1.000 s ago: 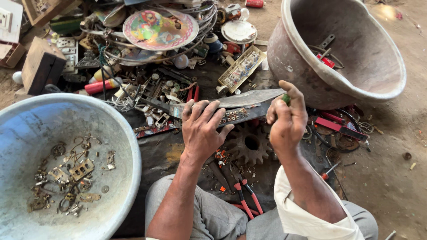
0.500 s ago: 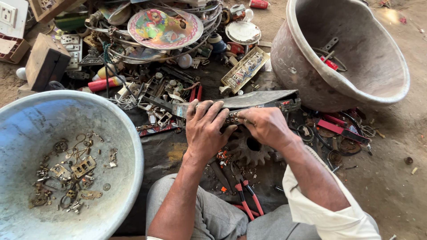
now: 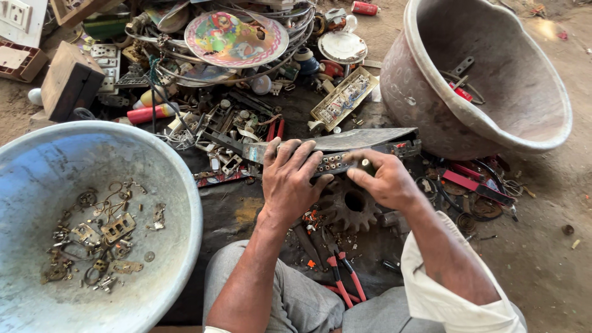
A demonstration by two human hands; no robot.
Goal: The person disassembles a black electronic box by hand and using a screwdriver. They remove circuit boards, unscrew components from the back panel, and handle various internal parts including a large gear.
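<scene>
Dismantling in progress, judged early: long dark connector strip with a row of small round sockets (image 3: 333, 161) largely intact, resting across a broad grey metal blade (image 3: 364, 139) on the ground. Left hand (image 3: 295, 179) spread flat, pressing strip down. Right hand (image 3: 385, 180) pinched narrow on strip's right end. Small brass parts already collected in pale blue metal basin (image 3: 179, 203); much mixed scrap unsorted.

both bare forearms reach forward from the lap. the left hand (image 3: 295, 180) lies palm down, fingers spread and pressing. the right hand (image 3: 385, 180) is curled, its fingertips (image 3: 364, 164) pinched together.
</scene>
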